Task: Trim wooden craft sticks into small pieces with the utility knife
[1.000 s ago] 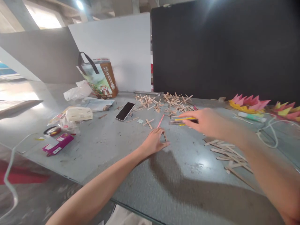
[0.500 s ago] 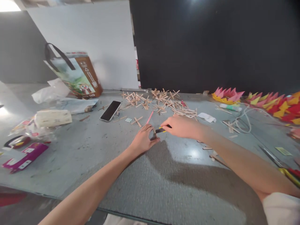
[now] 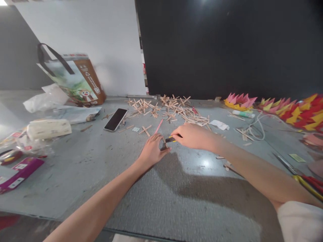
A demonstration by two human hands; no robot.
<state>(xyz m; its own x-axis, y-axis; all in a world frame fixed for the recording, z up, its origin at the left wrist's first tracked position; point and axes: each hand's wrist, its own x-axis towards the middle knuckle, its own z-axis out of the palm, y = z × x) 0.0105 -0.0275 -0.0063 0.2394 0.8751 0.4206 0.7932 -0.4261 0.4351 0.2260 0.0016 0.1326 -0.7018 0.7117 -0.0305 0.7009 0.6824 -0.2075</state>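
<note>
Near the middle of the grey table (image 3: pixel 96 171), my left hand (image 3: pixel 152 149) pinches a small wooden stick (image 3: pixel 164 140) between thumb and fingers, low over the surface. My right hand (image 3: pixel 188 136) is closed around a black and yellow cutter (image 3: pixel 171 139), whose front end meets the stick. A pink patterned strip (image 3: pixel 158 125) lies just beyond my left fingertips. Beside it are two crossed sticks (image 3: pixel 145 130). Exactly how the cutter touches the stick is too small to tell.
Piles of wooden sticks (image 3: pixel 174 102) lie behind my hands. A phone (image 3: pixel 115 119), a bag (image 3: pixel 75 80) and a purple packet (image 3: pixel 21 174) are at left. Paper crowns (image 3: pixel 239 101), a glue stick (image 3: pixel 243 114), a white cable (image 3: pixel 262 129) and scissors (image 3: pixel 300 174) lie at right.
The view has shifted slightly, so most things sit a little further left. Both hands keep their hold, and the cutter remains at the stick, with its angle slightly flatter.
</note>
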